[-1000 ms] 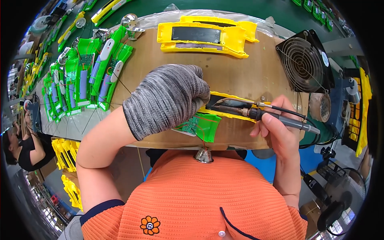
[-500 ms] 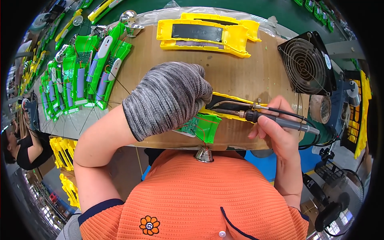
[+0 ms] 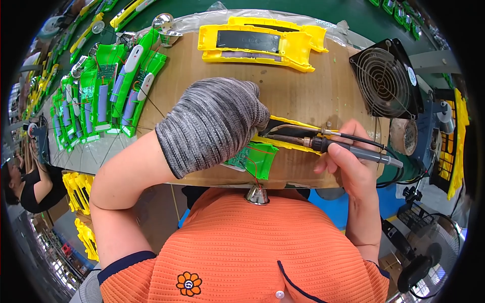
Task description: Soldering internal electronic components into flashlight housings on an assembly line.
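Soldering iron (image 3: 367, 154) barely shifted
Right hand (image 3: 357, 172) still clamps it, tip toward nine o'clock; left hand (image 3: 216, 123): grip hidden, can't tell.

This looks like a factory workshop. Lots of green cases (image 3: 90, 82) with wires sit side by side, yellow parts (image 3: 78, 194) lie in piles, a soldering iron (image 3: 359, 153) and a fan (image 3: 382, 83) are at the table (image 3: 313, 96), and another person (image 3: 36, 183) is on the left.

The gloved left hand (image 3: 214, 126) hides the nine-o'clock end of the yellow shell (image 3: 291, 145) (its fingers' hold is unseen).
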A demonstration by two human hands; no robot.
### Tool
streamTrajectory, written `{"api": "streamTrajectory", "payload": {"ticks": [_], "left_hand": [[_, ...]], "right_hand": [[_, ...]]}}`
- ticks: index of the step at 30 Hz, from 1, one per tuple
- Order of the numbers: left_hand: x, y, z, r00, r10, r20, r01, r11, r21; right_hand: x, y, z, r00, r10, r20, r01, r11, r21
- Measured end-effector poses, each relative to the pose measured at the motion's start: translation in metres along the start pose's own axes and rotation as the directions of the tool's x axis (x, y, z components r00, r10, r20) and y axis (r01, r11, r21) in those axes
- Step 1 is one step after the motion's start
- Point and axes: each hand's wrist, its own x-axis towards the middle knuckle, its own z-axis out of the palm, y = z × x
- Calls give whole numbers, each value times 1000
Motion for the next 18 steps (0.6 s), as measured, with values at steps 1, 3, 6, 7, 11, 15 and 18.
{"api": "streamTrajectory", "payload": {"ticks": [1, 3, 6, 7, 11, 15, 18], "left_hand": [[0, 0, -1, 1000, -4, 16, 4, 1000, -1], [1, 1, -2, 999, -7, 32, 7, 1000, -1], [2, 0, -3, 998, -18, 57, 19, 999, -25], [1, -1, -1, 1000, -2, 17, 2, 999, -44], [2, -1, -1, 1000, 9, -9, -9, 997, -78], [1, -2, 1, 999, 8, -32, -11, 995, -97], [1, -3, 1, 999, 25, -36, -28, 996, -83]], "right_hand": [[0, -1, 1, 1000, -11, -6, 12, 999, 31], [-1, -1, 0, 1000, -24, -13, 25, 998, 63], [-1, 2, -4, 998, -54, -16, 56, 993, 107], [-2, 2, -5, 998, -64, -15, 65, 991, 118], [-6, 2, -6, 994, -91, -64, 97, 989, 115], [-11, 2, -10, 987, -149, -66, 154, 983, 95], [-13, 3, -14, 980, -184, -79, 191, 978, 89]]}}
